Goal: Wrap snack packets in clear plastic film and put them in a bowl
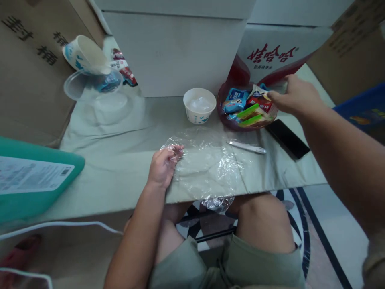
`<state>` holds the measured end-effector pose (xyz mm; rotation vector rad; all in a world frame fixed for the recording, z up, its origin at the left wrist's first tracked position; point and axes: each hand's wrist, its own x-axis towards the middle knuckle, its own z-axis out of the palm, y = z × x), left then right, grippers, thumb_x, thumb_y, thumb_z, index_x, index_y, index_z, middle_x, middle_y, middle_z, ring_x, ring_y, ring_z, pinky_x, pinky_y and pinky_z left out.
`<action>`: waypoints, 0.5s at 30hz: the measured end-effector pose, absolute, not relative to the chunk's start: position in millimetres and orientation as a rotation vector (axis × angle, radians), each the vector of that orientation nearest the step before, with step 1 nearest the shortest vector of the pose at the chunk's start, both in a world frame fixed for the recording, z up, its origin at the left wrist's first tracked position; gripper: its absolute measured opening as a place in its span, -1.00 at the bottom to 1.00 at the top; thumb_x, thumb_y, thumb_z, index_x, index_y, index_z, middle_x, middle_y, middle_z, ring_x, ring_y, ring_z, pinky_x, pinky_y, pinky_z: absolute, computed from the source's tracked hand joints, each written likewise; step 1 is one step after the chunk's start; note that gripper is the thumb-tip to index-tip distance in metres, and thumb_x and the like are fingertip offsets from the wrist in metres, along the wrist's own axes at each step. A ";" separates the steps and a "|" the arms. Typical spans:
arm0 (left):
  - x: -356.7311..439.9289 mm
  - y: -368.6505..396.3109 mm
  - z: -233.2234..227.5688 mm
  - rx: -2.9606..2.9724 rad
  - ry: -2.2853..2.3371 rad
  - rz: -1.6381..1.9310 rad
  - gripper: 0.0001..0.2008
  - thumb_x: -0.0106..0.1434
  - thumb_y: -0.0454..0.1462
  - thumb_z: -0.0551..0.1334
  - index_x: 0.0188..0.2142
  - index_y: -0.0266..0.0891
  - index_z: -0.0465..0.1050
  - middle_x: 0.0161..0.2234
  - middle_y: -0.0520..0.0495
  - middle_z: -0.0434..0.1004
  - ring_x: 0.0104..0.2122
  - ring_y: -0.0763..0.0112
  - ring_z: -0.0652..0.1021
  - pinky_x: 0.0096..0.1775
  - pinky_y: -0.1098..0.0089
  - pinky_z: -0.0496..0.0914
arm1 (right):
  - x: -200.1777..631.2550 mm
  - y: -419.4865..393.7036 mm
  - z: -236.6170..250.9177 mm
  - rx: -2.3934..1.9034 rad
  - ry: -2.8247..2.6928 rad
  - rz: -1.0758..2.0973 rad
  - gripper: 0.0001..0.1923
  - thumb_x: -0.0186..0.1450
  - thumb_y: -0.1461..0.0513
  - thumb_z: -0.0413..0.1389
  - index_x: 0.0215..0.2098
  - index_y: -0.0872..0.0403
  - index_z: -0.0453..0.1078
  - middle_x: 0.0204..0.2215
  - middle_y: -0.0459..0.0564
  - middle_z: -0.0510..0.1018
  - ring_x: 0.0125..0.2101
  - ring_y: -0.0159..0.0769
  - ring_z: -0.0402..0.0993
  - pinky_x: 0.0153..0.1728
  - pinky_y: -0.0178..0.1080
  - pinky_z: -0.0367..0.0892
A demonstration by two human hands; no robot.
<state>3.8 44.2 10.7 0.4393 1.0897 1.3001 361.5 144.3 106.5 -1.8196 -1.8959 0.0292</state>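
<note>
In left fingers [169,154]: clear film [207,162], spread rightward.

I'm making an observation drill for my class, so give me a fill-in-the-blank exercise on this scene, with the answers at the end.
1. The ____ hand touches the crinkled clear plastic.
2. The other hand is at the ____ side of the bowl of packets, as pictured.
3. The paper cup next to the bowl stands ____, not tipped over.
4. The phone on the table is ____ in colour.

Missing words: left; right; upright; black.
</note>
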 end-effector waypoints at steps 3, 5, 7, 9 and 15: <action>3.4 44.2 10.8 0.437 1.084 1.296 -0.86 -0.25 -0.30 0.37 -0.58 -0.28 0.60 -0.43 -0.05 0.62 -0.26 0.37 0.62 -0.17 0.43 0.50 | 350.7 100.2 98.9 -1.934 -1.768 -0.132 -0.62 0.28 0.13 0.12 0.06 0.02 0.41 0.03 0.21 0.62 0.01 0.14 0.57 0.08 0.30 0.43; 3.7 44.6 11.2 0.443 1.083 1.294 -0.88 -0.24 -0.30 0.38 -0.60 -0.26 0.56 -0.44 -0.04 0.61 -0.29 0.39 0.61 -0.21 0.44 0.50 | 327.5 46.7 83.2 -1.620 -1.882 -0.137 -0.70 0.28 0.19 0.11 -0.03 0.08 0.46 -0.07 0.21 0.65 -0.04 0.00 0.61 0.00 0.10 0.51; 3.9 45.1 11.6 0.454 1.083 1.299 -0.89 -0.24 -0.30 0.37 -0.63 -0.26 0.51 -0.46 -0.02 0.59 -0.34 0.43 0.59 -0.28 0.47 0.48 | 300.2 -8.5 59.8 -1.308 -2.140 0.147 -0.63 0.33 0.18 0.14 0.09 0.07 0.41 -0.02 0.17 0.64 -0.01 -0.11 0.61 0.00 -0.03 0.53; 2.7 45.2 11.9 0.467 1.094 1.302 -0.88 -0.24 -0.30 0.37 -0.63 -0.25 0.47 -0.49 0.00 0.56 -0.40 0.47 0.56 -0.36 0.51 0.45 | 275.8 -51.2 32.5 -1.184 -2.397 0.301 -0.44 0.30 0.08 0.23 0.23 0.02 0.35 0.18 0.18 0.56 0.19 0.02 0.50 0.17 0.12 0.44; -14.3 39.3 14.4 0.677 1.303 1.244 -0.81 -0.09 -0.21 0.40 -0.53 -0.24 0.47 -0.50 0.04 0.47 -0.49 0.52 0.53 -0.53 0.56 0.37 | 250.4 -82.5 -18.1 -1.273 -2.457 0.221 -0.73 0.37 0.29 0.17 0.01 -0.07 0.52 0.19 0.05 0.58 0.26 0.04 0.45 0.25 0.19 0.32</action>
